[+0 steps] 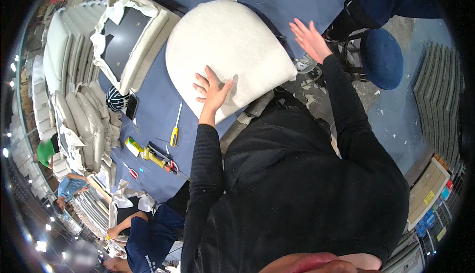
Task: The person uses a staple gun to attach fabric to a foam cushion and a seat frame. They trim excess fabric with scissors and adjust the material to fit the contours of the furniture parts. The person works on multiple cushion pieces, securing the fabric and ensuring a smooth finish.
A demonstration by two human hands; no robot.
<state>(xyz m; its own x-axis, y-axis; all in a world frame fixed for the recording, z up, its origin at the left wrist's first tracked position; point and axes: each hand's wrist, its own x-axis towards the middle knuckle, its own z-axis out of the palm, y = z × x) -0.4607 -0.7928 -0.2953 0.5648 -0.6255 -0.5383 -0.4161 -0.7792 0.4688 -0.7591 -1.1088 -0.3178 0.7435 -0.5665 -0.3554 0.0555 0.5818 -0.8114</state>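
Pale cushion (pixel 227 40) is perched at twelve o'clock, overhanging the table (pixel 153 102); left hand (pixel 213 94) is spread over it, nothing gripped; right hand (pixel 310 41) held empty at one. Pushed toward five, it could be tipped off.

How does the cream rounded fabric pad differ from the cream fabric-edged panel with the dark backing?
The cream rounded fabric pad shows a plain face; the cream fabric-edged panel shows its dark backing and loose fabric edges. The pad has a curved outline, the panel a boxier one. The pad appears larger than the panel. Both have cream covering.
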